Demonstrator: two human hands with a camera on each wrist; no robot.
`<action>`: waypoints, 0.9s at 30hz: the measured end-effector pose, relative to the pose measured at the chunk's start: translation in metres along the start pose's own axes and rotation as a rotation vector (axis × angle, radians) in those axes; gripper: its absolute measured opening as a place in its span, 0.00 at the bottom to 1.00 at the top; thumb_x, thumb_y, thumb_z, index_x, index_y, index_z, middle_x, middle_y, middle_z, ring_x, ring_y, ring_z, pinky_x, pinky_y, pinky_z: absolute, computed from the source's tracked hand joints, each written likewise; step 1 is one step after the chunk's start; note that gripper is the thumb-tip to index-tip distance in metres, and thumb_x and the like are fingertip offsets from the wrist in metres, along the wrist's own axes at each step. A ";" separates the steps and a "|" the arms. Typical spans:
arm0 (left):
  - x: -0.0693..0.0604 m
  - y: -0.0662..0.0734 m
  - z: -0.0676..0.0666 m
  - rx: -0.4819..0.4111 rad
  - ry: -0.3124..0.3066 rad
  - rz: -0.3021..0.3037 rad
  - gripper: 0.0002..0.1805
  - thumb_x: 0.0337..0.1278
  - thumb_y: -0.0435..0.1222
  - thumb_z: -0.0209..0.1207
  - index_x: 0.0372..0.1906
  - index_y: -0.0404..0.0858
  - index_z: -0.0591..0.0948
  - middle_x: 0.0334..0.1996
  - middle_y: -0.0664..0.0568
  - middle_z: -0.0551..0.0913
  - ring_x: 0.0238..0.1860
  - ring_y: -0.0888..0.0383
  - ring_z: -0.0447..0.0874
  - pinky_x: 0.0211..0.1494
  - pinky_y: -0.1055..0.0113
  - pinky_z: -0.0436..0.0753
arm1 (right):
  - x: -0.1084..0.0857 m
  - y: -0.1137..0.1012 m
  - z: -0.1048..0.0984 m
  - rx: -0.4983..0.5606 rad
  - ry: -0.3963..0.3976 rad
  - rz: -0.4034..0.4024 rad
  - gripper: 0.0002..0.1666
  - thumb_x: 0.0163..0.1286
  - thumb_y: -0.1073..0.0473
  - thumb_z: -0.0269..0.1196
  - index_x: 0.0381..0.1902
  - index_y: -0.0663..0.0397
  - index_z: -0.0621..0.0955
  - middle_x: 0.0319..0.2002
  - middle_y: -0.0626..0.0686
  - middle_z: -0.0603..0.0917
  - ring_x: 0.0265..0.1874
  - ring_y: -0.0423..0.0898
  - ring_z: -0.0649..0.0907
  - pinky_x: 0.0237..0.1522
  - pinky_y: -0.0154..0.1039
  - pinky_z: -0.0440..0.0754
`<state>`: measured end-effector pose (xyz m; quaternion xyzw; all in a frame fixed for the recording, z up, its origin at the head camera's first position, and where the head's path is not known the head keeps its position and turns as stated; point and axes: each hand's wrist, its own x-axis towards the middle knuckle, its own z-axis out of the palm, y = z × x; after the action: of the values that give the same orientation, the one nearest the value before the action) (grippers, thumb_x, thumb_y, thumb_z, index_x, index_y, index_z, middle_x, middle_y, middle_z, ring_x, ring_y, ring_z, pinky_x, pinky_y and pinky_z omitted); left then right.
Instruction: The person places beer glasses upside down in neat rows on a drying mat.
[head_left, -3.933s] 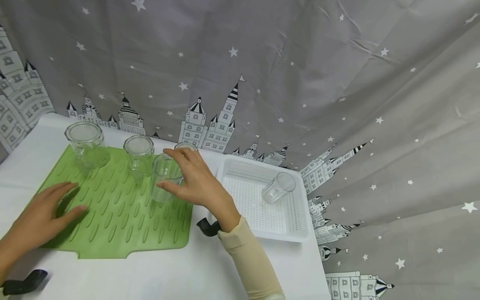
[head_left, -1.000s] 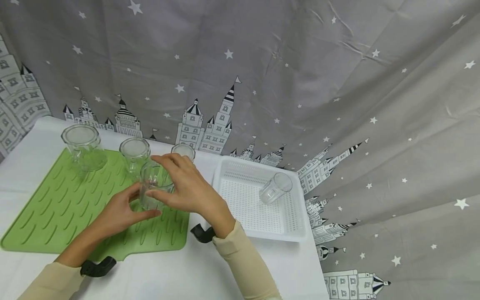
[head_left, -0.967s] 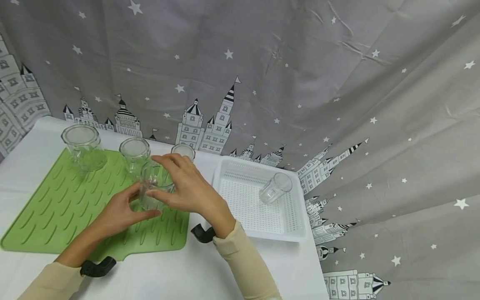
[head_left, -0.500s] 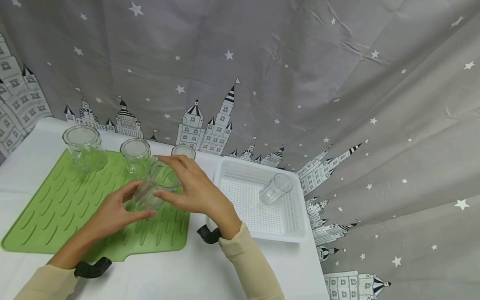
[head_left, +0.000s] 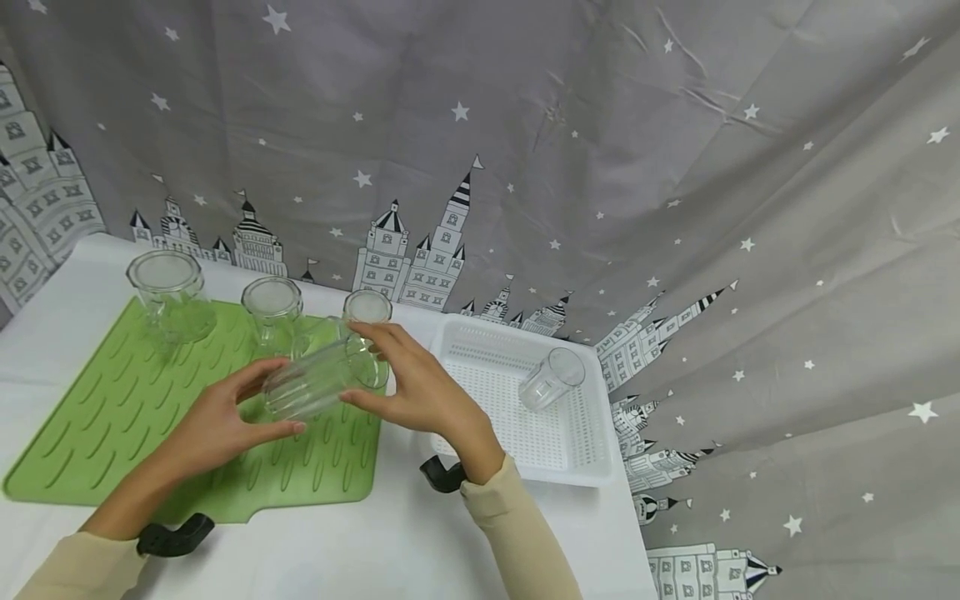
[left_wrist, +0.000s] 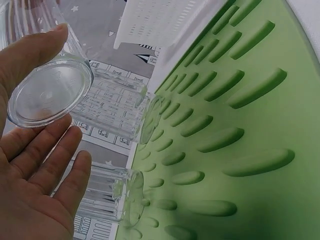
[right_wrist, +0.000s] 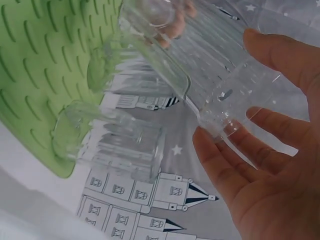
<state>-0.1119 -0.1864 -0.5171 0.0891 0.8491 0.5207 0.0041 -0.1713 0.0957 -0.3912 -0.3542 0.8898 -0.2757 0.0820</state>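
Note:
A clear glass mug (head_left: pixel 311 382) is tilted nearly onto its side above the green mat (head_left: pixel 112 417), held between both hands. My left hand (head_left: pixel 213 425) grips its base end; in the left wrist view the thumb lies along the wall and the fingertips meet the round base (left_wrist: pixel 50 92). At the other end my right hand (head_left: pixel 427 392) holds the rim, thumb and fingers spread around it in the right wrist view. The mug's handle (right_wrist: pixel 175 75) shows on the far side. Behind stand three clear glass vessels, left (head_left: pixel 167 275), middle (head_left: pixel 272 300) and right (head_left: pixel 367 307), bottoms up.
To the right of the mat sits a white perforated basket (head_left: pixel 480 462) with one clear glass (head_left: pixel 551 379) leaning inside. White cloth (head_left: pixel 337 550) covers the table. A grey curtain (head_left: pixel 600 150) printed with stars and castles hangs close behind.
My left hand has come in from the mat's left side to the mug's base. The mug has gone from upright to tilted, its rim swinging right with my right hand.

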 end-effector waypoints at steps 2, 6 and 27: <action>-0.001 0.001 -0.001 -0.002 0.003 0.002 0.53 0.52 0.45 0.83 0.81 0.40 0.68 0.74 0.29 0.75 0.69 0.19 0.74 0.60 0.23 0.83 | -0.002 0.003 0.001 0.007 -0.007 0.011 0.51 0.73 0.38 0.72 0.86 0.31 0.59 0.78 0.47 0.72 0.67 0.45 0.83 0.66 0.42 0.88; -0.001 0.003 -0.004 -0.011 0.005 0.009 0.52 0.50 0.44 0.84 0.80 0.42 0.70 0.74 0.30 0.75 0.69 0.19 0.74 0.60 0.22 0.82 | -0.007 0.010 0.003 0.033 -0.023 0.031 0.52 0.72 0.39 0.73 0.86 0.32 0.60 0.77 0.48 0.73 0.68 0.47 0.84 0.67 0.42 0.87; 0.000 0.018 -0.008 0.046 0.026 0.034 0.48 0.45 0.46 0.86 0.74 0.52 0.75 0.68 0.48 0.82 0.69 0.38 0.78 0.68 0.31 0.80 | -0.020 0.034 0.011 0.116 -0.041 0.101 0.48 0.65 0.45 0.79 0.76 0.41 0.68 0.70 0.46 0.79 0.68 0.48 0.85 0.69 0.35 0.85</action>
<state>-0.1103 -0.1855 -0.4971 0.0968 0.8591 0.5023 -0.0180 -0.1727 0.1244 -0.4198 -0.3092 0.8872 -0.3149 0.1344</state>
